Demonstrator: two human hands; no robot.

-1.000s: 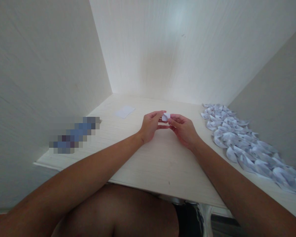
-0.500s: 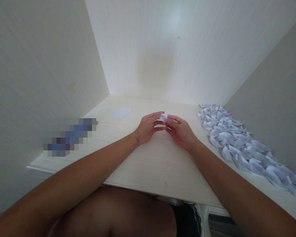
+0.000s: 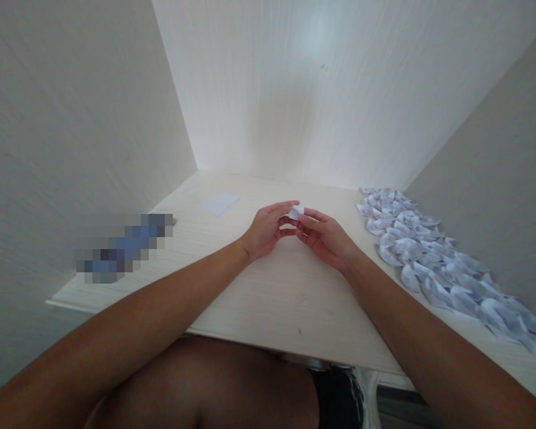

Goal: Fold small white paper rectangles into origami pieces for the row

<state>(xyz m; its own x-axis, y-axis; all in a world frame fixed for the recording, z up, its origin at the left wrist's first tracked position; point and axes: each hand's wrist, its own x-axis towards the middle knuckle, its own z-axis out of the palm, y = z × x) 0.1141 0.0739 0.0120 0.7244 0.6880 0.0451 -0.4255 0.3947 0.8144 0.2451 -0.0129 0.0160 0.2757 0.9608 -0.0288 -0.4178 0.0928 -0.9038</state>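
A small folded piece of white paper point(image 3: 295, 212) is pinched between the fingertips of both hands above the middle of the pale wooden desk point(image 3: 268, 298). My left hand point(image 3: 267, 229) grips its left side with thumb and forefinger closed on it. My right hand point(image 3: 324, 237) holds its right side, fingers curled in. Both forearms reach in from the near edge of the desk.
A long heap of several folded white paper pieces point(image 3: 433, 256) runs along the desk's right side by the wall. A flat white paper sheet point(image 3: 219, 203) lies at the back left. A blurred bluish object point(image 3: 125, 247) sits at the left edge. Walls enclose three sides.
Both hands have drifted slightly left and nearer with the paper still pinched between them. The view has shifted a little; nothing else has moved.
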